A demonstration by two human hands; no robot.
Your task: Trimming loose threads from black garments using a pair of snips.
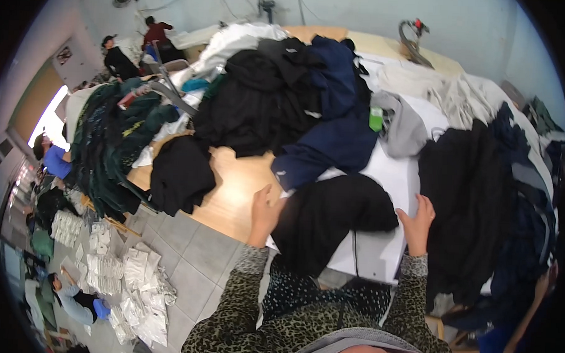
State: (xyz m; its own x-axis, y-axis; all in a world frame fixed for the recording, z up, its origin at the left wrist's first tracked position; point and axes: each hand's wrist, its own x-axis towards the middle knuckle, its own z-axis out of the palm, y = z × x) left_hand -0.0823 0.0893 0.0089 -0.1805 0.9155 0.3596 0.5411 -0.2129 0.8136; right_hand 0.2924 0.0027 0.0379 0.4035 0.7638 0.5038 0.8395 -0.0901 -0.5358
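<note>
A black garment (331, 215) lies bunched on the near edge of the table in front of me, partly over a white sheet (380, 242). A thin dark cord hangs from its near side. My left hand (267, 214) is at the garment's left edge, fingers apart; whether it touches the cloth I cannot tell. Opposite it, my right hand (418, 222) stands open with its thumb close to the right edge of the cloth. Neither hand grips anything. Just beyond is a navy blue garment (333, 147), and a grey one (404, 125) with a green tag (376, 119) sits farther right.
Heaped black clothes (254, 94) fill the table's far middle. Dark green garments (103, 145) hang at the left, beside a smaller black bundle (180, 173). More black cloth (462, 207) drapes at the right. White bundles (142, 283) lie on the tiled floor. Several people work farther off.
</note>
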